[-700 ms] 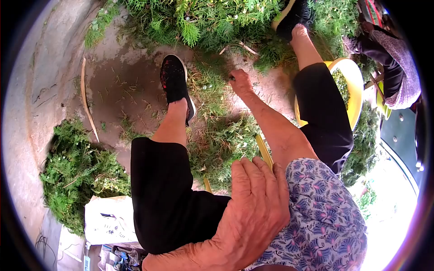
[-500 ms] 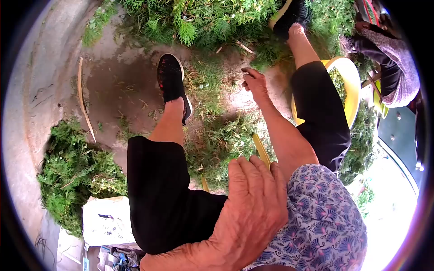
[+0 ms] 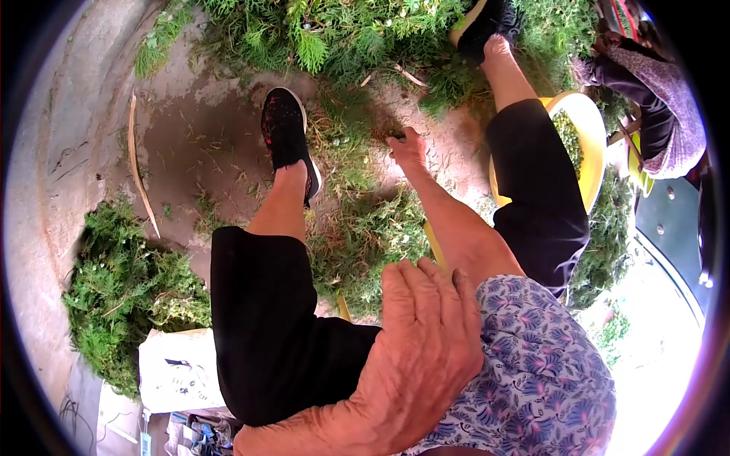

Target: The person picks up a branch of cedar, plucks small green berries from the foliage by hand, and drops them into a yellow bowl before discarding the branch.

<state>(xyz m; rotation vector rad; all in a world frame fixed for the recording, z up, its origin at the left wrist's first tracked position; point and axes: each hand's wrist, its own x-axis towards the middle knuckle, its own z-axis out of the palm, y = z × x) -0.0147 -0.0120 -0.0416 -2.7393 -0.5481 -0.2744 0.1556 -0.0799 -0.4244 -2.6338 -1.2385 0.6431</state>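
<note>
My right hand (image 3: 411, 154) reaches forward between my legs, low over the soil and scattered cuttings. Its fingers are bent but apart, and I see nothing held in them. Loose green conifer sprigs (image 3: 365, 251) lie on the ground below my right forearm. Close to the camera, my left hand (image 3: 426, 357) is held over my lap beside the patterned sleeve, its back towards me. The fingers of that hand lie side by side, loosely extended, and its palm is hidden.
A big heap of conifer branches (image 3: 334, 34) lies ahead, with a smaller pile (image 3: 129, 296) at left. A yellow tub (image 3: 593, 152) stands beyond my right leg. Another person (image 3: 661, 106) sits at far right. A thin stick (image 3: 137, 167) and a white bag (image 3: 179, 372) are at left.
My right hand has moved slightly left and down in the view, and its fingers are more bent. The left hand has barely shifted.
</note>
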